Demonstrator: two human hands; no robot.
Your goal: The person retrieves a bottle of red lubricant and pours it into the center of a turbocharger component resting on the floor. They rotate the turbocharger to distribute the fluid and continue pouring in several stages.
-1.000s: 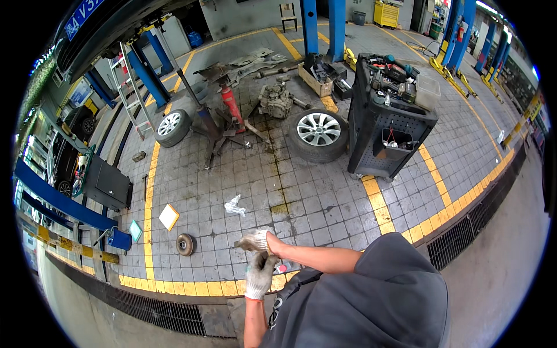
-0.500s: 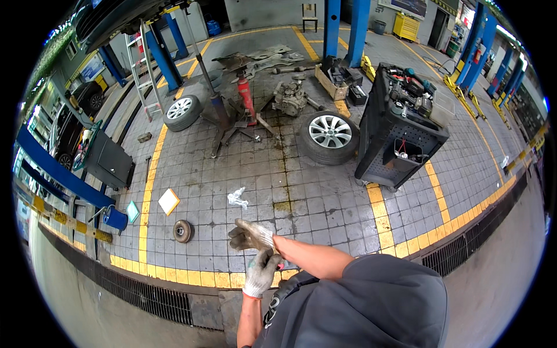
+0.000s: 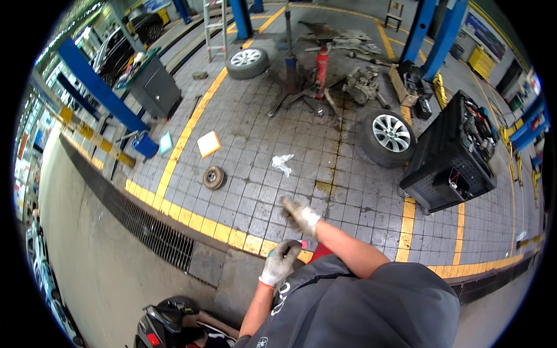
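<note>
My right hand [image 3: 300, 216], in a soiled white glove with its fingertips blurred, reaches out over the tiled floor, fingers extended and apparently holding nothing. Below it, my left hand [image 3: 278, 264], also gloved, is closed with its fingers curled near my body; whatever may be inside them cannot be made out. A small pink item [image 3: 303, 245] shows just beside the left fingers. Farther forward lie a round metal part [image 3: 213, 177], a crumpled white cloth [image 3: 282, 164], an orange-edged square pad [image 3: 209, 144] and a pale green pad [image 3: 165, 143].
A black tool cart [image 3: 436, 168] and loose wheel [image 3: 387, 138] stand to the right. Beyond are a jack stand [image 3: 321, 69] and metal assembly [image 3: 360, 87]. A grey cabinet [image 3: 154, 93], blue bucket [image 3: 145, 145], lift post [image 3: 101, 87] and drain grate [image 3: 156, 226] are left; a scooter [image 3: 165, 325] is below.
My right hand has pulled away from my left, where it was touching at the wrist, and moved forward. The view has turned, bringing the scooter into sight at the bottom.
</note>
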